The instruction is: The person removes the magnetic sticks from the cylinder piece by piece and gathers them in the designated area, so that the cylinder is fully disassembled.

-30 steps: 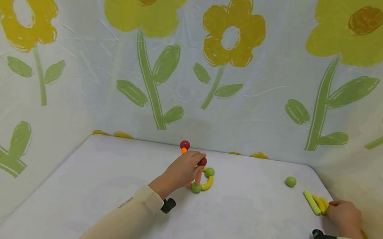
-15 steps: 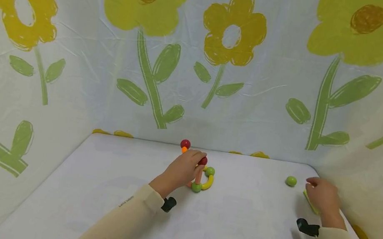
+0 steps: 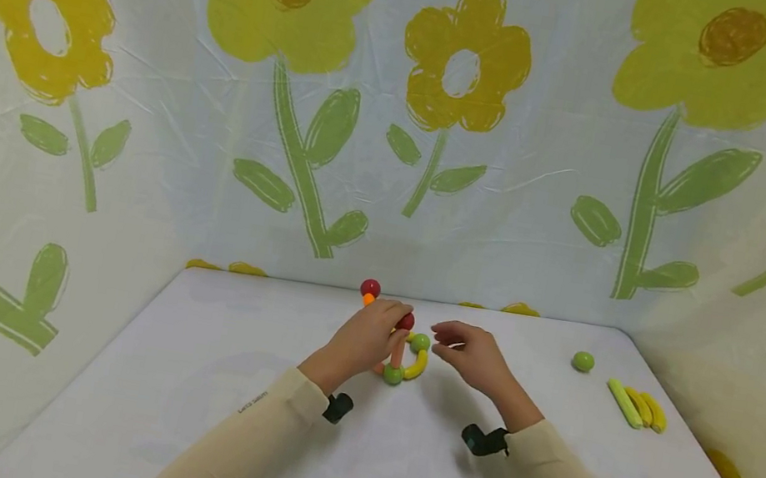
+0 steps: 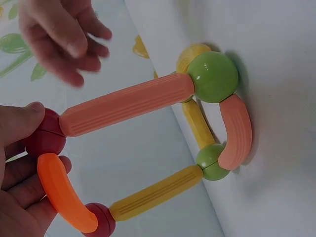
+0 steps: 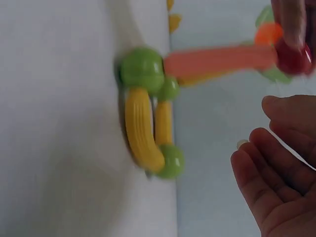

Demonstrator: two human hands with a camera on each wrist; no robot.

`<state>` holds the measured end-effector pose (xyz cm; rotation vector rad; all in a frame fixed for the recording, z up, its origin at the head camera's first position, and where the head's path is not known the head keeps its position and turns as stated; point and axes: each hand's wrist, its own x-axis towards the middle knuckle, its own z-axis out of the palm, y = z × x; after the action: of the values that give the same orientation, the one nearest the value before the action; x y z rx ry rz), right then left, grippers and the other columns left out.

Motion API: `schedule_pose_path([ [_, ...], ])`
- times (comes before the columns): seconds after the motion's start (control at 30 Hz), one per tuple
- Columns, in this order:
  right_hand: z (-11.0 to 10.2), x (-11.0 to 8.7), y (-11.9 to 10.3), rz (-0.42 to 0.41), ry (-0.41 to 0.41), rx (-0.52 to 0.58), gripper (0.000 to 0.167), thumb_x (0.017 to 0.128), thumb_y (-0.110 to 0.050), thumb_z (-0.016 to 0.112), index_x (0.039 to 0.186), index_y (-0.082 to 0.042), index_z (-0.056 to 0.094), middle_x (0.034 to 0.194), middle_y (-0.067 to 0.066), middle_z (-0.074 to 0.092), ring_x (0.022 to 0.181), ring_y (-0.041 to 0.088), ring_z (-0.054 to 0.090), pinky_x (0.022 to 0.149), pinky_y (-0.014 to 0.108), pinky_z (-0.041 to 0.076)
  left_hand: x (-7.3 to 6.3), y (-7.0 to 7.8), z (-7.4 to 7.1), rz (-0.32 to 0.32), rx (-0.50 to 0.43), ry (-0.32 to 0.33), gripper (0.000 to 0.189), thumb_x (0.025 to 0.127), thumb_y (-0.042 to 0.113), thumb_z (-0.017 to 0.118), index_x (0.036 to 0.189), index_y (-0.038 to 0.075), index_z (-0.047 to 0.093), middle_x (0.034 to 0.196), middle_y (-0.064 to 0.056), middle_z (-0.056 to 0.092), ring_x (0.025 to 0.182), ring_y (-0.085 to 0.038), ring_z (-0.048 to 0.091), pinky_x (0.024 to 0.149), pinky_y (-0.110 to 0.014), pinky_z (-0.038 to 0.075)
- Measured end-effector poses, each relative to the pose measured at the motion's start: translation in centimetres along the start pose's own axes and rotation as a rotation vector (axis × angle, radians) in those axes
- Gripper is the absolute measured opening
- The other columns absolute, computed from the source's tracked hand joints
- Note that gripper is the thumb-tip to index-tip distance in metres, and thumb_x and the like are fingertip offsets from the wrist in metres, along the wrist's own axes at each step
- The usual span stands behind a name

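Observation:
A ball-and-rod toy stands on the table, its base ring made of green balls (image 4: 216,76), curved yellow rods (image 5: 139,126) and a curved salmon rod (image 4: 238,132). Two straight rods, one salmon (image 4: 128,104) and one yellow (image 4: 155,192), rise from it to red balls. A curved orange rod (image 4: 65,190) links these on top. My left hand (image 3: 363,341) grips the nearer red ball (image 4: 47,133) between thumb and fingers. Just right of the toy, my right hand (image 3: 477,360) hovers with relaxed fingers apart, holding nothing.
A loose green ball (image 3: 583,361) lies at the back right of the white table (image 3: 227,441). Close by are a straight light-green rod (image 3: 625,404) and several curved yellow rods (image 3: 651,411). A flower-printed cloth (image 3: 525,254) hangs behind and along the sides.
My right hand has left the curved yellow rods at the right and swung left to beside the toy. The rods stay on the table. My left hand keeps its grip in place.

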<state>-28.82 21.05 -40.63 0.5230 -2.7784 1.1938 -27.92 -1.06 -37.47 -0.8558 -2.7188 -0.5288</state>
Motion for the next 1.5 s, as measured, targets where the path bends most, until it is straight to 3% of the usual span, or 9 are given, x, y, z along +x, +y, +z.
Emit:
schedule_pose_path([
  [0.27, 4.4, 1.0, -1.5, 0.065, 0.045, 0.196, 0.030, 0.085, -0.024, 0.075, 0.112, -0.014, 0.066, 0.104, 0.000, 0.069, 0.096, 0.017, 0.066, 0.086, 0.034, 0.057, 0.1, 0.3, 0.3, 0.024, -0.003, 0.009, 0.043, 0.094, 0.022, 0.063, 0.134, 0.005, 0.054, 0.130, -0.007, 0.061, 0.122, -0.022, 0.055, 0.102, -0.033, 0.049],
  [0.53, 5.5, 0.9, -1.6, 0.028, 0.124, 0.212, 0.025, 0.086, -0.021, 0.074, 0.108, -0.014, 0.065, 0.100, 0.001, 0.070, 0.093, 0.016, 0.067, 0.085, 0.035, 0.057, 0.1, -0.1, 0.3, 0.027, -0.014, 0.039, 0.048, 0.094, 0.025, 0.064, 0.137, 0.007, 0.053, 0.134, -0.006, 0.058, 0.125, -0.021, 0.053, 0.104, -0.035, 0.048],
  [0.6, 5.5, 1.0, -1.7, 0.027, 0.122, 0.203, 0.024, 0.086, -0.019, 0.074, 0.107, -0.013, 0.065, 0.100, 0.001, 0.070, 0.093, 0.016, 0.067, 0.085, 0.035, 0.057, 0.0, -0.5, 0.3, 0.034, -0.035, 0.104, 0.049, 0.094, 0.028, 0.063, 0.138, 0.008, 0.052, 0.135, -0.007, 0.057, 0.126, -0.022, 0.053, 0.103, -0.037, 0.048],
  [0.73, 5.5, 1.2, -2.0, 0.046, 0.114, 0.184, 0.021, 0.086, -0.018, 0.074, 0.105, -0.014, 0.066, 0.099, 0.001, 0.070, 0.093, 0.017, 0.067, 0.085, 0.036, 0.057, 0.1, -2.2, 0.3, -0.011, -0.177, 0.347, 0.045, 0.095, 0.022, 0.060, 0.137, 0.006, 0.052, 0.134, -0.011, 0.058, 0.122, -0.027, 0.056, 0.101, -0.042, 0.049],
  [0.87, 5.6, 1.3, -2.2, 0.074, 0.123, 0.167, 0.022, 0.085, -0.018, 0.074, 0.105, -0.015, 0.065, 0.098, -0.001, 0.069, 0.093, 0.016, 0.066, 0.087, 0.037, 0.057, 0.6, -4.6, 0.9, -0.235, -0.441, 0.478, 0.045, 0.093, 0.008, 0.050, 0.138, 0.007, 0.050, 0.133, -0.014, 0.059, 0.122, -0.030, 0.056, 0.104, -0.046, 0.046],
  [1.0, 5.9, 1.3, -2.2, 0.105, 0.117, 0.167, 0.022, 0.085, -0.018, 0.074, 0.105, -0.016, 0.065, 0.098, -0.002, 0.068, 0.091, 0.016, 0.064, 0.086, 0.036, 0.057, 0.9, -6.8, 2.6, -0.477, -0.690, 0.288, 0.053, 0.092, 0.006, 0.048, 0.144, 0.008, 0.043, 0.140, -0.014, 0.054, 0.130, -0.030, 0.051, 0.108, -0.047, 0.042],
  [1.17, 6.3, 1.2, -2.3, 0.096, 0.106, 0.164, 0.022, 0.086, -0.018, 0.073, 0.106, -0.016, 0.065, 0.098, -0.002, 0.068, 0.092, 0.015, 0.064, 0.087, 0.037, 0.056, 1.0, -8.3, 4.5, -0.528, -0.859, 0.007, 0.049, 0.098, 0.014, 0.051, 0.146, 0.009, 0.043, 0.145, -0.011, 0.050, 0.135, -0.031, 0.045, 0.112, -0.055, 0.034],
  [1.33, 6.3, 1.1, -2.5, 0.081, 0.098, 0.158, 0.023, 0.086, -0.018, 0.073, 0.108, -0.016, 0.064, 0.098, -0.003, 0.068, 0.093, 0.014, 0.064, 0.090, 0.038, 0.055, 1.1, -9.2, 5.3, -0.486, -0.862, -0.026, 0.042, 0.100, 0.023, 0.052, 0.142, 0.015, 0.050, 0.143, -0.006, 0.052, 0.135, -0.030, 0.046, 0.113, -0.056, 0.032],
  [1.5, 5.4, 1.2, -2.4, 0.066, 0.077, 0.151, 0.025, 0.087, -0.015, 0.071, 0.110, -0.016, 0.064, 0.102, -0.001, 0.068, 0.097, 0.016, 0.064, 0.093, 0.039, 0.054, 0.8, -9.6, 5.1, -0.458, -0.757, -0.008, 0.039, 0.099, 0.022, 0.054, 0.136, 0.013, 0.054, 0.136, -0.007, 0.059, 0.126, -0.027, 0.054, 0.109, -0.052, 0.039],
])
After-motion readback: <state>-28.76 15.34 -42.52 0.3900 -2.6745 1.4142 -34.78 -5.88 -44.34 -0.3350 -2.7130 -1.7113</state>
